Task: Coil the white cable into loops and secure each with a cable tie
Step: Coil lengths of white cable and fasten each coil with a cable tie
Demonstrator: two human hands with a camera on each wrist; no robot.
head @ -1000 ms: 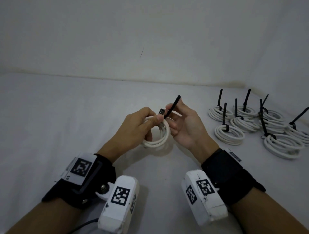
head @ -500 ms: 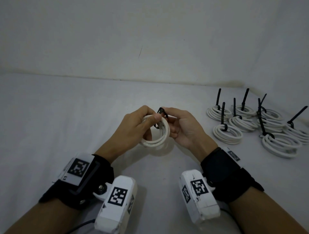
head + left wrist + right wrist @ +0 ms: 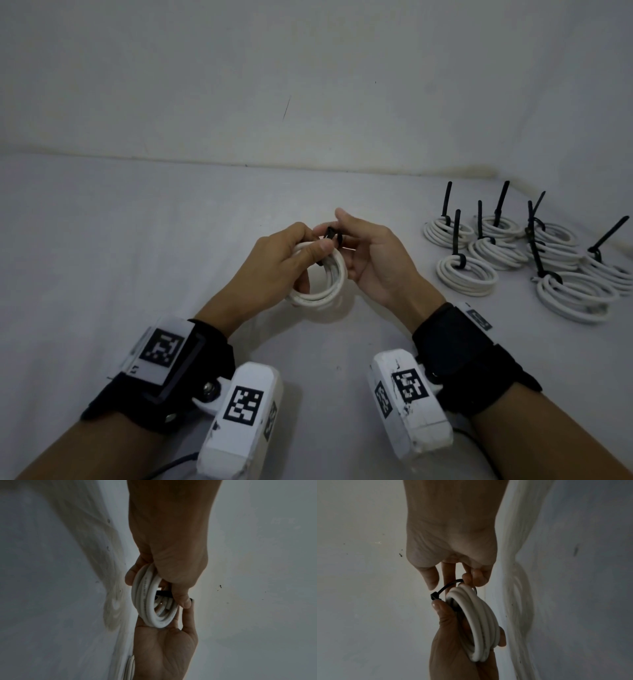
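Gripping the coiled white round cable point(image 3: 327, 274) above the white table point(image 3: 137, 240), the left hand point(image 3: 277, 270) thumbs the thin black plastic cable tie point(image 3: 443, 589) looped over it, whose far side the right hand point(image 3: 373, 253) pinches.

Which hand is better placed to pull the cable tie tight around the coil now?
Probably the right hand. Its fingers already touch the black cable tie, looped loosely around the white coil. The left hand is busy gripping the coil.
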